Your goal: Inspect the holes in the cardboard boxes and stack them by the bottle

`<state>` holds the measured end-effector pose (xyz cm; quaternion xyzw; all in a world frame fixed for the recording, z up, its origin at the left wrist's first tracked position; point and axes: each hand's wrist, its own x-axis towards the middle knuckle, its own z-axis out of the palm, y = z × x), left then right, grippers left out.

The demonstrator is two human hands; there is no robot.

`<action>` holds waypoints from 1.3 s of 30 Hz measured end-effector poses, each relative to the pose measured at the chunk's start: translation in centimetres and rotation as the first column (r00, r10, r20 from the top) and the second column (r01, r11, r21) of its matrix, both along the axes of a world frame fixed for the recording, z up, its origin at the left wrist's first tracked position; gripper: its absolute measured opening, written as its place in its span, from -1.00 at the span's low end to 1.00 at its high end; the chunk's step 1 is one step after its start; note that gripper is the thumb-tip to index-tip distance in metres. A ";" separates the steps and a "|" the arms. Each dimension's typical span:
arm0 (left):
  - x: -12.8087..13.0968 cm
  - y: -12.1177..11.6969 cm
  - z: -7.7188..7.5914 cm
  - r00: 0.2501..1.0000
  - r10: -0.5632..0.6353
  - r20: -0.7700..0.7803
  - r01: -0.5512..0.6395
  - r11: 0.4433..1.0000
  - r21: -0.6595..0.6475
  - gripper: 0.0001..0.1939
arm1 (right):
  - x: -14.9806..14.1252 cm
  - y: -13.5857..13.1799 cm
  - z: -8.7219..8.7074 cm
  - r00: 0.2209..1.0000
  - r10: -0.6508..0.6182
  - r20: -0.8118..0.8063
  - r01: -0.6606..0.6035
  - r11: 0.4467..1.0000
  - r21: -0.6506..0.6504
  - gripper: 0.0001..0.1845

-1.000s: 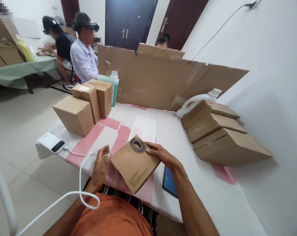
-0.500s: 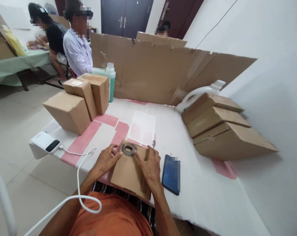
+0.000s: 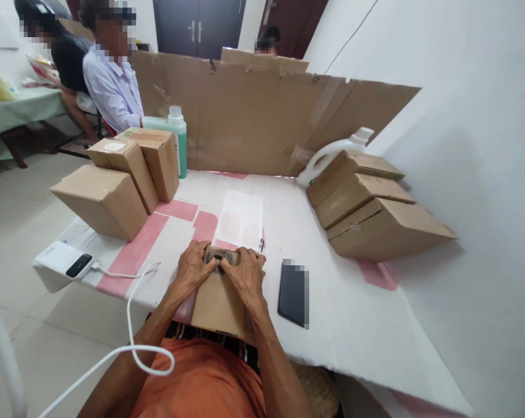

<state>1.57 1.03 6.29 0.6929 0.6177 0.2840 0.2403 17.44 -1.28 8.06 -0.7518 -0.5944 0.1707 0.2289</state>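
A small brown cardboard box lies at the table's near edge, right in front of my body. Near its far end is a hole with a dark smudged ring around it, partly covered by my thumbs. My left hand grips the box's left side, its thumb pressed at the hole. On the opposite side my right hand is closed over the far right corner, its thumb meeting the left one at the ring. The fingertips on the far side are hidden.
A phone lies right of the box, a pen and white sheet beyond it. Cardboard boxes stand left and right. A power bank trails a white cable. A cardboard partition closes the back.
Both hands have drawn closer together, and the thumbs have moved onto the ring and hole. The phone's screen has gone darker. My view has shifted slightly.
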 end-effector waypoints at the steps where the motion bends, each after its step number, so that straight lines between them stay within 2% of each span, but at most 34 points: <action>1: 0.0 0.0 0.1 1.000 -0.009 -0.007 0.009 1.000 0.009 -0.47 | 0.0 0.0 0.1 1.000 0.007 -0.001 -0.007 1.000 0.007 -0.60; 4: 0.0 0.2 0.5 0.998 -0.048 -0.030 0.049 0.998 0.037 -0.45 | 0.2 0.0 0.2 1.000 0.029 -0.004 -0.029 1.000 0.003 -0.58; 10: 0.1 1.1 1.6 0.985 -0.147 -0.094 0.152 0.987 0.046 -0.79 | 0.0 -0.2 0.3 0.999 0.053 0.013 -0.053 0.999 -0.001 -0.58; 13: -0.1 1.3 1.8 0.981 -0.178 -0.083 0.181 0.983 0.033 -0.83 | -0.5 -0.4 0.4 0.999 0.037 0.014 -0.037 0.999 0.015 -0.58; 17: -0.5 1.5 1.4 0.986 -0.165 -0.001 0.165 0.986 0.022 -0.68 | -0.3 -0.5 0.9 0.999 0.044 -0.010 -0.044 0.999 -0.014 -0.53; 20: -1.0 0.6 0.4 0.972 -0.138 0.193 0.149 0.988 -0.044 -0.34 | 1.4 -0.5 1.2 0.994 0.035 -0.107 -0.034 0.999 0.016 -0.48; 22: -1.5 -0.8 -0.6 0.906 -0.107 0.409 0.169 0.978 -0.119 -0.04 | 3.5 -0.3 1.2 0.988 -0.062 -0.144 0.066 0.998 0.024 -0.47; 24: -2.0 -2.6 -1.5 0.816 -0.080 0.572 0.216 0.961 -0.175 0.17 | 5.8 0.1 1.0 0.977 -0.173 -0.127 0.170 0.985 -0.031 -0.53; 26: -2.4 -4.3 -2.1 0.794 -0.088 0.602 0.253 0.948 -0.195 0.23 | 7.6 0.8 0.3 0.972 -0.215 -0.094 0.203 0.971 -0.128 -0.64; 28: -2.5 -5.5 -2.2 0.814 -0.102 0.572 0.262 0.943 -0.205 0.23 | 8.5 1.7 -0.6 0.972 -0.220 -0.084 0.199 0.958 -0.207 -0.73; 32: -2.4 -6.4 -1.9 0.810 -0.091 0.579 0.276 0.930 -0.241 0.21 | 8.7 3.4 -2.1 0.958 -0.249 -0.140 0.209 0.945 -0.250 -0.68; 35: -2.2 -6.5 -2.1 0.789 -0.053 0.612 0.268 0.926 -0.266 0.22 | 9.2 3.3 -1.6 0.930 -0.269 -0.252 0.228 0.957 -0.182 -0.66; 38: -1.7 -6.5 -2.8 0.798 -0.031 0.602 0.233 0.937 -0.260 0.25 | 9.9 2.1 0.1 0.880 -0.285 -0.381 0.293 0.955 -0.036 -0.71; 39: -1.5 -6.5 -3.0 0.804 -0.031 0.594 0.220 0.943 -0.249 0.24 | 9.9 1.5 0.8 0.845 -0.255 -0.471 0.299 0.954 0.022 -0.71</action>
